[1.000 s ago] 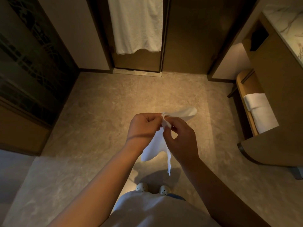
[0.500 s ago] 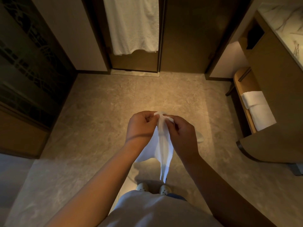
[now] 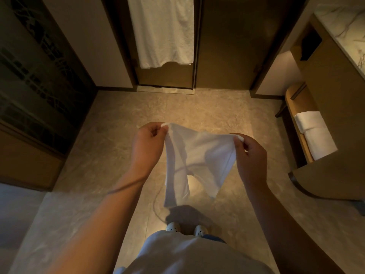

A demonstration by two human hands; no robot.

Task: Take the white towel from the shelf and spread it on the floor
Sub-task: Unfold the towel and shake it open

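A small white towel (image 3: 199, 155) hangs stretched between my two hands above the stone floor (image 3: 110, 147). My left hand (image 3: 147, 143) pinches its upper left corner. My right hand (image 3: 249, 155) pinches the upper right corner. The cloth sags in the middle, and two loose points dangle down toward my feet. The wooden shelf (image 3: 296, 107) stands at the right under the vanity.
Folded white towels (image 3: 314, 133) lie on the shelf. A large white towel (image 3: 166, 30) hangs on the door ahead. The marble-topped vanity (image 3: 343, 42) fills the right side, and a dark patterned glass panel (image 3: 39, 86) lines the left. My white shoes (image 3: 185, 228) stand below.
My hands, which held the bunched towel together at the centre, have moved apart sideways. The towel has opened out between them.
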